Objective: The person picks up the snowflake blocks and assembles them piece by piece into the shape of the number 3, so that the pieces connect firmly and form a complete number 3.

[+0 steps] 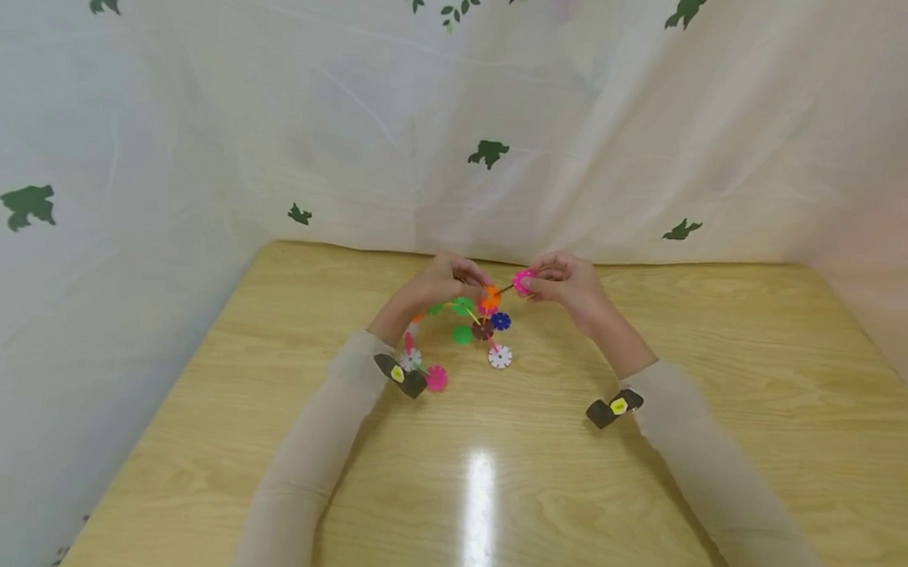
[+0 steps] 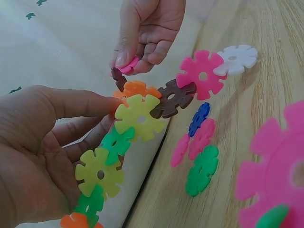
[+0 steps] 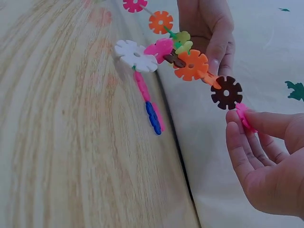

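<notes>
A chain of interlocking plastic snowflake discs hangs from my left hand (image 1: 441,285); its thumb and finger pinch an orange disc (image 2: 142,89) near the upper end. Yellow (image 2: 139,117) and green discs run down past the left palm, and a brown disc (image 2: 173,98) branches off to a pink disc (image 2: 202,71) and a white disc (image 1: 500,357). My right hand (image 1: 570,289) pinches a pink snowflake disc (image 3: 242,117) between thumb and fingertips. That pink disc meets the edge of a dark brown disc (image 3: 226,92), which adjoins the orange part of the chain.
Below the chain, a blue disc (image 2: 199,118), pink discs and a green disc (image 2: 202,171) are on the wooden table (image 1: 537,470). A white curtain (image 1: 399,148) with green bird shapes hangs at the table's back edge and left side. Dark straps sit on both sleeves.
</notes>
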The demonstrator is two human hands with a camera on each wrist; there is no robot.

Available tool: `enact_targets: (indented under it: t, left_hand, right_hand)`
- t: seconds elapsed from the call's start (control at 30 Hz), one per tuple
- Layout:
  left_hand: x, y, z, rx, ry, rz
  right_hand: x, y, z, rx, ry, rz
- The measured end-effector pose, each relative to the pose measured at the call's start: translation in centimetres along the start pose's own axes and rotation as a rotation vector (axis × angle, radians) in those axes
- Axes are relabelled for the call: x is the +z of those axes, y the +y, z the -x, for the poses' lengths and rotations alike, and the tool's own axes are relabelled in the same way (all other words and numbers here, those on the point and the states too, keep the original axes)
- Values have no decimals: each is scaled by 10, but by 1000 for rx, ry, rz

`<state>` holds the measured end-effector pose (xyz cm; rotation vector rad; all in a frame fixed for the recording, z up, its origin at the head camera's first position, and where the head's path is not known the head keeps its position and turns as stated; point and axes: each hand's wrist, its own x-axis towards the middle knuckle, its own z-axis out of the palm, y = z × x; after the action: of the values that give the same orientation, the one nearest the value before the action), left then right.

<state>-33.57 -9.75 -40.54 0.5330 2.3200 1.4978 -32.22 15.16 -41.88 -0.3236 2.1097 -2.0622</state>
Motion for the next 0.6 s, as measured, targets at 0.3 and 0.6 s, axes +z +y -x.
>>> enact_targets:
  t: [0.3, 0.6]
  left_hand:
    - [2, 1, 1, 14, -9, 15]
    - [2, 1, 0, 22, -3, -4]
  right_hand:
    - [3, -2, 1, -72, 19, 65]
    - [7, -1, 3, -71, 21, 70]
